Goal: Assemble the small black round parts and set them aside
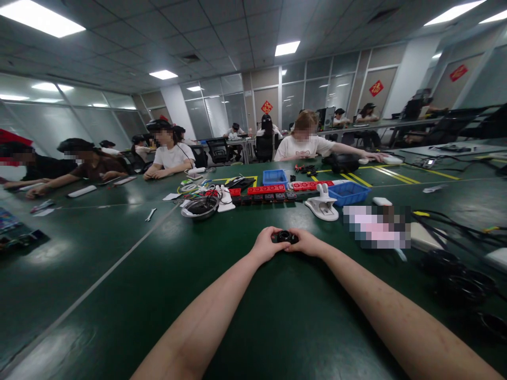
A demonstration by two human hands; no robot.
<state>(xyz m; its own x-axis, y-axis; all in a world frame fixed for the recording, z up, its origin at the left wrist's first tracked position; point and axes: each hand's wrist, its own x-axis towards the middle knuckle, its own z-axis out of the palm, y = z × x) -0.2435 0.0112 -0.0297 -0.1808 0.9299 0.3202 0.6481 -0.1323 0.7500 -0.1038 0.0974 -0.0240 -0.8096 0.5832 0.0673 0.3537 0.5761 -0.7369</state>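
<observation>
Single head-worn view looks forward and down across the green table [119, 295], hands close below.

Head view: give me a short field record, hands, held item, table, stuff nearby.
left hand: left hand, fingers closed on the small black part
right hand: right hand, also gripping it from the other side
held item: small black part, round-looking, held between both hands just above the table; detail too small to tell
surface: green table
behind hands: white clamp stand, blue bin, metal bowl, row of red and black blocks
others: several people seated along the far side
</observation>
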